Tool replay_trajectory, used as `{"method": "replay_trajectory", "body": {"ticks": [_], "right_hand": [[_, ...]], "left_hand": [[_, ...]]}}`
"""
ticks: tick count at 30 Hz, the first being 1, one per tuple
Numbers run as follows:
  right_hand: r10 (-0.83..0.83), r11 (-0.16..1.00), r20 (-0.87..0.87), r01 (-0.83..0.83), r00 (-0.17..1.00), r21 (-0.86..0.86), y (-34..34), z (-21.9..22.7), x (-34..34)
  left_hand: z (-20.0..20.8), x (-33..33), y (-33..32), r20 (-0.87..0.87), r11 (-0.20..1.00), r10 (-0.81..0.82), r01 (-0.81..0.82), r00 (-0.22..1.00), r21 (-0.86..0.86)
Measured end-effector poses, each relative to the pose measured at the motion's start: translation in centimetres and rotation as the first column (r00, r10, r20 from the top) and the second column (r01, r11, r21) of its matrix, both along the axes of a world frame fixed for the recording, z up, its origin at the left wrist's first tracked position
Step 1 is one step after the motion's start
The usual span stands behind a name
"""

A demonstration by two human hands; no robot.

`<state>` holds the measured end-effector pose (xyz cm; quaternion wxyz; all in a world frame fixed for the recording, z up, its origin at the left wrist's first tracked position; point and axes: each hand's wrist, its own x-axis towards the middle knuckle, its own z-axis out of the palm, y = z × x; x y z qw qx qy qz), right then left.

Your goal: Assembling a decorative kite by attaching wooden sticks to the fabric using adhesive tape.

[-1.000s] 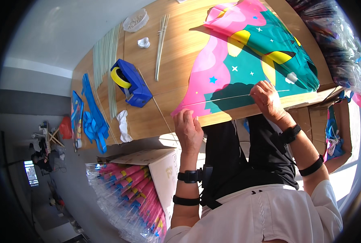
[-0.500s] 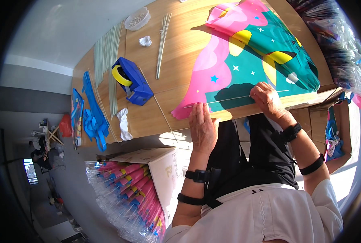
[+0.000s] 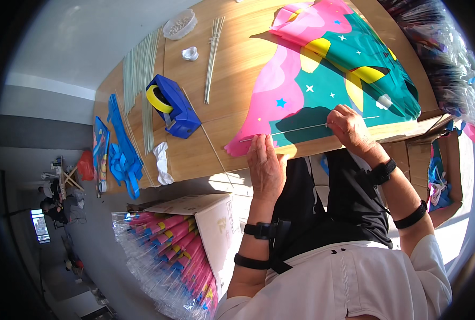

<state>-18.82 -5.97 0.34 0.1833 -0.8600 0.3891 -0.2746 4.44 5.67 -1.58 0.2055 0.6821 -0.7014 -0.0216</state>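
A thin printed sheet (image 3: 322, 93) in green, pink and yellow lies on the wooden table in front of me, its far part folded over. Along its near edge runs a thin white rod (image 3: 301, 129). My left hand (image 3: 266, 169) rests with straight fingers on the pink corner, fingertips over the rod near its left end. My right hand (image 3: 350, 130) is closed, with thumb and fingers pinching the rod right of its middle. The sheet's near edge lies by the table edge, partly beneath my hands.
A blue tape dispenser (image 3: 180, 114) with yellow tape stands to the left. Around it are pale rods (image 3: 141, 72), blue strips (image 3: 121, 154), crumpled white pieces (image 3: 162, 164) and a clear bowl (image 3: 180, 24). Below the table, a carton (image 3: 216, 229) holds wrapped pink bundles. Plastic packets (image 3: 442, 64) are piled right.
My right hand has shifted slightly left and away from me, along with the rod. My left hand stays almost where it was.
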Motion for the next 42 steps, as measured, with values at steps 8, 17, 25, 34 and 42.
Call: {"method": "replay_trajectory", "body": {"ticks": [8, 17, 25, 34, 42], "right_hand": [[0.013, 0.985, -0.047, -0.005, 0.999, 0.171, 0.0, 0.7, -0.1], [0.022, 0.989, -0.057, -0.013, 0.998, 0.146, 0.0, 0.3, -0.4], [-0.027, 0.998, -0.011, 0.028, 1.0, 0.047, 0.0, -1.0, 0.4], [-0.029, 1.0, -0.099, 0.028, 0.995, -0.009, 0.4, -1.2, 2.1], [-0.024, 0.998, -0.13, 0.017, 0.991, -0.058, 0.1, -1.4, 2.3]], "left_hand": [[-0.1, 0.0, -0.1, -0.032, 1.0, 0.005, -0.006, 0.999, -0.022], [0.4, -0.1, 0.0, -0.061, 1.0, 0.0, 0.0, 0.998, 0.0], [0.5, -0.3, 0.0, -0.059, 1.0, -0.001, 0.001, 0.998, -0.001], [0.2, -0.2, -0.1, -0.024, 1.0, -0.011, 0.011, 1.0, 0.004], [0.7, -0.5, -0.1, -0.051, 1.0, -0.003, 0.003, 0.999, -0.001]]}}
